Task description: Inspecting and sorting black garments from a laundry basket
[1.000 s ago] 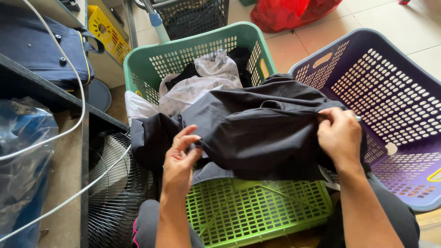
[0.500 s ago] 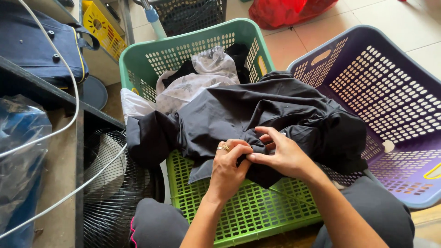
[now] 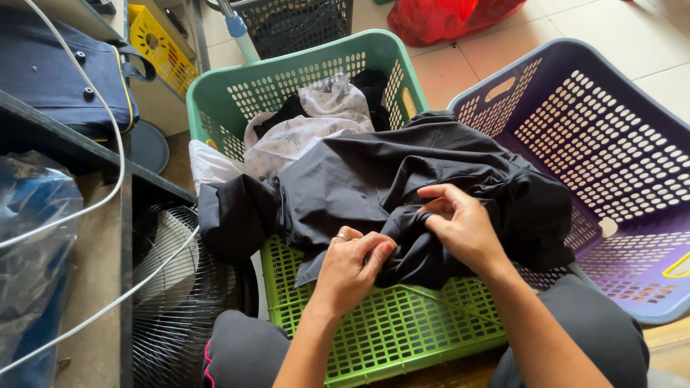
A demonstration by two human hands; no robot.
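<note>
Black garment point(image 3: 374, 194) sits mid-frame, spread over the light green crate point(image 3: 402, 338) and spilling up onto the rim of the green basket point(image 3: 287, 79). Big change in the last second: the hands were wide apart, one at each side of the cloth, and now they've come together at the centre. Left hand point(image 3: 352, 266) is pinched tight on a fold at the near edge, ring showing, fingers curled in. Right hand point(image 3: 463, 226) is clamped on the same bunch of fabric just beside it, thumb and fingers nipping the cloth. Both are grasping the garment, almost touching one another. The cloth has bunched up between them too, where before it lay flatter. Looks to me like a shift from spreading the piece out to working on one small spot of it.

Now the room around it. Upper centre, the green basket holds a white patterned cloth point(image 3: 309, 129) and more dark pieces, right against the garment's far edge. To the right, the purple basket point(image 3: 611, 158) has an open bottom, and the garment's right end droops against its wall. Lower left, a fan grille point(image 3: 180, 302) stands near the left sleeve, which hangs off the crate's corner. Far left, a shelf point(image 3: 79, 144) with a blue bag point(image 3: 50, 79) and a white cable point(image 3: 108, 122) hems that side in. The person's knees frame the bottom edge.
</note>
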